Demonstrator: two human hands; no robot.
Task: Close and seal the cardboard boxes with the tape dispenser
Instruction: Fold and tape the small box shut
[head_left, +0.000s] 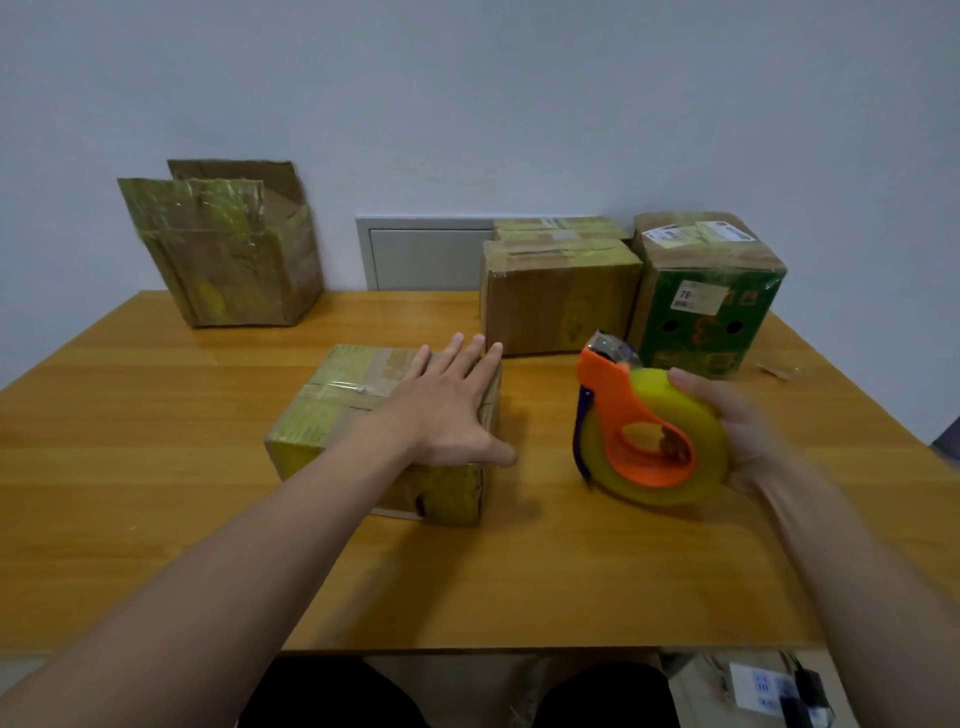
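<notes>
Tape dispenser (621, 402) in right hand (748, 434)

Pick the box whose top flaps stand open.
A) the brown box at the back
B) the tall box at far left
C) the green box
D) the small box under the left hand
B: the tall box has its flaps raised; the small box, brown box and green box have tops folded flat and taped.

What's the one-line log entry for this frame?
left hand: flat on taped box | right hand: grips tape dispenser | open box: back left
</notes>
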